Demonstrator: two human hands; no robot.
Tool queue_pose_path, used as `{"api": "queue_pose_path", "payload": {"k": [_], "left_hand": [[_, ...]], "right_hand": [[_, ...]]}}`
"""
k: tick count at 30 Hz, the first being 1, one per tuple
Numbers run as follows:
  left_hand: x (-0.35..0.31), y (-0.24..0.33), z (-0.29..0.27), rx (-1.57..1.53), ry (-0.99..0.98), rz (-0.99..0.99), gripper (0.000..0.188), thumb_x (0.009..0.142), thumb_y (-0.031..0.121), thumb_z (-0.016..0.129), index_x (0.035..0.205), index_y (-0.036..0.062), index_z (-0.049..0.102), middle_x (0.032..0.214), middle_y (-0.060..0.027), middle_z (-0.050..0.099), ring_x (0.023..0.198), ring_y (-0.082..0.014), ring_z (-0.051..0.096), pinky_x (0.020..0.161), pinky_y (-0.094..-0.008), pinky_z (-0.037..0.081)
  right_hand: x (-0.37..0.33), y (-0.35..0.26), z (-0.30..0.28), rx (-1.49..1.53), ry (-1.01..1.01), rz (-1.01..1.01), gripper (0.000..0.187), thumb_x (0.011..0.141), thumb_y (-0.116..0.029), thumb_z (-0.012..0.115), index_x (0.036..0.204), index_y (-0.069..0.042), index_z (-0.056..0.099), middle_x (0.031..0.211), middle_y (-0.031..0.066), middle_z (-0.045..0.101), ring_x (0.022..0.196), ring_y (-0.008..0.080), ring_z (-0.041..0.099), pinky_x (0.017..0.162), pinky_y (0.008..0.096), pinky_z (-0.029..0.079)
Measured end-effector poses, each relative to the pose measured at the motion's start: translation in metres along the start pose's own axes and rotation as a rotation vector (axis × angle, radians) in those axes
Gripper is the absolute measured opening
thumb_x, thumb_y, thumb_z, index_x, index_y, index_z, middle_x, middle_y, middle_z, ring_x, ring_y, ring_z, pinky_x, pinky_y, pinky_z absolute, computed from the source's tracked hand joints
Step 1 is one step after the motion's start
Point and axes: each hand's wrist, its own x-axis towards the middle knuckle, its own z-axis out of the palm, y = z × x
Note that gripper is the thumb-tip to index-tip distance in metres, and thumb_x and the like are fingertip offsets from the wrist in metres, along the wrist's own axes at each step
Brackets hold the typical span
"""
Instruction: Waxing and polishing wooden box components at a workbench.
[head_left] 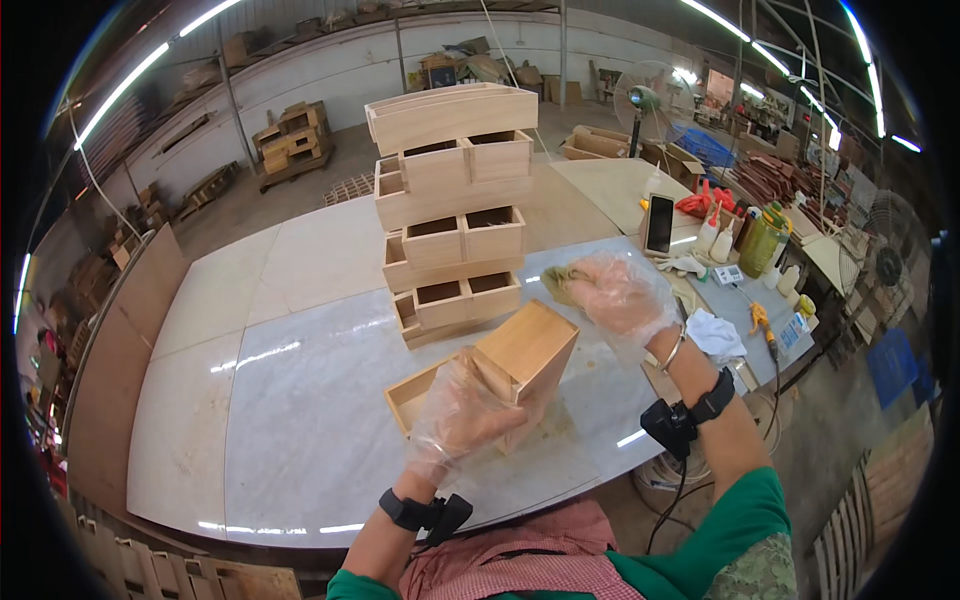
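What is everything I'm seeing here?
wooden box: one, light brown, in left hand
box stack: one, pale wood, on table
table: one, grey and pale, below
rag: one, olive green, in right hand
phone: one, black screen, propped right
bottles: several, white and yellow-green, right
crumpled cloth: one, white, right
background goods: uncountable, mixed colours, around the room
wrist devices: two, black, on wrists
left hand: one, clear-gloved, lower middle
right hand: one, clear-gloved, right of middle

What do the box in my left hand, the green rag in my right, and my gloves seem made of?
Box: wood or veneer, perhaps oiled or varnished; smooth amber top with faint grain. Rag: probably fabric, matte and crumpled. Gloves: likely thin plastic film, see-through with shiny wrinkles.
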Motion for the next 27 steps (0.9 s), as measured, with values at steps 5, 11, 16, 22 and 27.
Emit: {"api": "queue_pose_path", "payload": {"k": [5, 11, 16, 22, 27], "left_hand": [[0.002, 0.013, -0.007, -0.04, -0.093, -0.158, 0.069, 0.062, 0.037, 0.077, 0.115, -0.0011, 0.055, 0.107, -0.021, 0.061, 0.097, -0.0359, 0.059, 0.084, -0.0397, 0.048], [0.003, 0.015, -0.013, -0.093, -0.022, 0.021, 0.066, 0.063, 0.032, 0.077, 0.117, -0.0003, 0.055, 0.11, -0.0214, 0.061, 0.1, -0.037, 0.057, 0.087, -0.0399, 0.047], [0.004, 0.005, -0.007, -0.017, -0.045, -0.012, 0.063, 0.064, 0.03, 0.077, 0.116, 0.0007, 0.055, 0.108, -0.0205, 0.062, 0.099, -0.0363, 0.058, 0.087, -0.0398, 0.047], [0.004, 0.002, -0.005, -0.157, -0.072, 0.08, 0.064, 0.065, 0.032, 0.077, 0.114, -0.0016, 0.054, 0.104, -0.0202, 0.063, 0.094, -0.035, 0.06, 0.083, -0.0392, 0.049], [0.004, 0.018, -0.011, -0.068, -0.09, -0.041, 0.064, 0.065, 0.033, 0.078, 0.111, -0.0046, 0.053, 0.099, -0.0209, 0.064, 0.092, -0.0357, 0.061, 0.082, -0.0391, 0.049]], "right_hand": [[0.007, -0.007, 0.018, -0.096, 0.181, -0.545, 0.018, 0.086, -0.017, 0.055, 0.095, -0.005, 0.065, 0.08, 0.0147, 0.061, 0.077, 0.0335, 0.061, 0.068, 0.0418, 0.048], [-0.048, -0.028, -0.019, 0.005, 0.0, -0.235, 0.02, 0.09, -0.022, 0.056, 0.092, -0.003, 0.063, 0.072, 0.0182, 0.057, 0.077, 0.0366, 0.058, 0.063, 0.0441, 0.043], [-0.03, -0.038, 0.004, 0.181, 0.159, -0.358, 0.02, 0.09, -0.021, 0.055, 0.086, -0.003, 0.061, 0.072, 0.0166, 0.058, 0.073, 0.0346, 0.058, 0.062, 0.0432, 0.043], [-0.03, -0.067, 0.029, -0.086, 0.122, -0.639, 0.025, 0.083, -0.017, 0.061, 0.107, -0.008, 0.062, 0.083, 0.012, 0.061, 0.079, 0.0318, 0.061, 0.069, 0.039, 0.049], [-0.085, -0.083, -0.012, -0.089, -0.062, -0.321, 0.025, 0.08, -0.017, 0.064, 0.105, -0.011, 0.063, 0.083, 0.0089, 0.061, 0.075, 0.0287, 0.06, 0.064, 0.0374, 0.048]]}}
